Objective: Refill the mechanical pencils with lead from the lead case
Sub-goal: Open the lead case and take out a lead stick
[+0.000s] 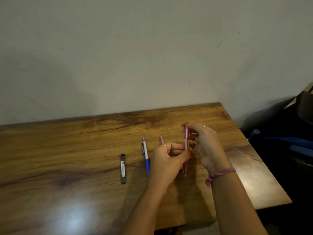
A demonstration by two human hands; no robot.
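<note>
A pink mechanical pencil [186, 141] stands nearly upright above the wooden table [67, 150], tip down. My right hand [205, 146] grips its upper half, with a finger over the top end. My left hand [166, 160] pinches its lower barrel between thumb and fingers. A second pink pencil [162, 139] lies on the table, mostly hidden behind my left hand. To the left lies a blue and silver mechanical pencil [146, 156]. Further left, apart from both hands, rests the dark slim lead case [123, 168], lying flat.
The table's right edge [264, 160] drops off beside a dark bag with blue straps [291, 143]. A plain wall [152, 56] backs the table. A light glare shows on the near left tabletop.
</note>
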